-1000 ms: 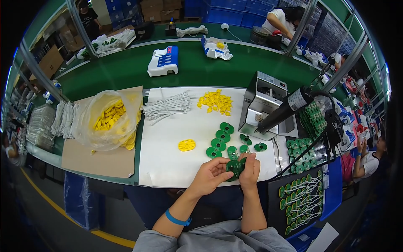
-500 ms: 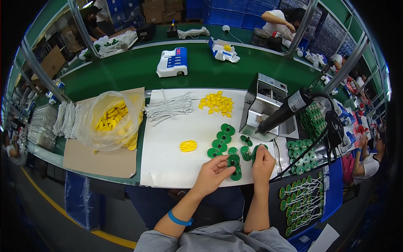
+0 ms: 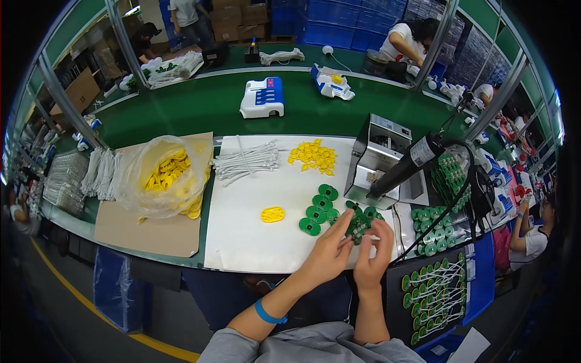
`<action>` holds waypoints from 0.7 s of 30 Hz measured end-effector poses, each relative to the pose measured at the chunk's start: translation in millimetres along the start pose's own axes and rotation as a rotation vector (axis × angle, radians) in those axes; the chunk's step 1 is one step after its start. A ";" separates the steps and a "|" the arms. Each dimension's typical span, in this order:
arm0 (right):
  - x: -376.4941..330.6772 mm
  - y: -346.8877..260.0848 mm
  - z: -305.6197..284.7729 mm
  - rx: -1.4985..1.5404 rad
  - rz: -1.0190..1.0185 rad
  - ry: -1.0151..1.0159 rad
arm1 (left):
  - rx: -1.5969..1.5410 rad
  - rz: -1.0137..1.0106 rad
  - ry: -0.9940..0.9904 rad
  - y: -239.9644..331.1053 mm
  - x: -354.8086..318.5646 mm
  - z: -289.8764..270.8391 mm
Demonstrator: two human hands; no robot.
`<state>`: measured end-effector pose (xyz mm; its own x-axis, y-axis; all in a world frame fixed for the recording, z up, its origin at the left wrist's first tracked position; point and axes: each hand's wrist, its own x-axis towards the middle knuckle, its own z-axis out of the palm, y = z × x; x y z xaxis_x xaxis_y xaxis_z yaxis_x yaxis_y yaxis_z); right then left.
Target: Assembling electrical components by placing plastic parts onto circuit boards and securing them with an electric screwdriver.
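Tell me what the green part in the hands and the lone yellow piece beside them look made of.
Green part: probably circuit board, matte green with small fittings, though blurred. Yellow piece: likely moulded plastic, uniform bright colour, soft sheen.

The white mat [image 3: 254,236] lay bare left of the yellow disc [image 3: 273,214]; passage there was free. Green discs [image 3: 318,209] crowded the right side. The metal machine [image 3: 380,158] and dark handheld tool [image 3: 404,166] blocked approach from the right; cable ties [image 3: 245,161] lay at the far-left edge.
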<state>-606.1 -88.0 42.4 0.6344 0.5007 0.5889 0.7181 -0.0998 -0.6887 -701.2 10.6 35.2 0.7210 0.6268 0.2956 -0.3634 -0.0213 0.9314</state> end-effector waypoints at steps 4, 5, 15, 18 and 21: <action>2.5 1.4 -1.3 -0.220 -0.146 -0.198 | 0.137 0.156 0.047 3.3 3.7 -7.0; 6.1 2.8 -2.3 -0.336 -0.185 -0.269 | 0.177 0.139 0.100 7.7 3.0 -10.2; 30.1 13.5 -14.9 -0.442 -0.259 -0.491 | 0.878 0.232 0.103 -9.7 -6.6 -29.3; 31.2 24.4 -19.6 -0.426 -0.193 -0.406 | 0.926 0.249 0.111 -9.0 -4.2 -28.6; 33.8 33.3 -21.7 -0.411 -0.182 -0.365 | 0.863 0.234 0.118 -11.6 -3.9 -35.3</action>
<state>-554.6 -93.0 48.5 0.4029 0.7979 0.4483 0.9048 -0.2736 -0.3263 -720.5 36.0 15.7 0.6012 0.6080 0.5185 0.1103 -0.7058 0.6998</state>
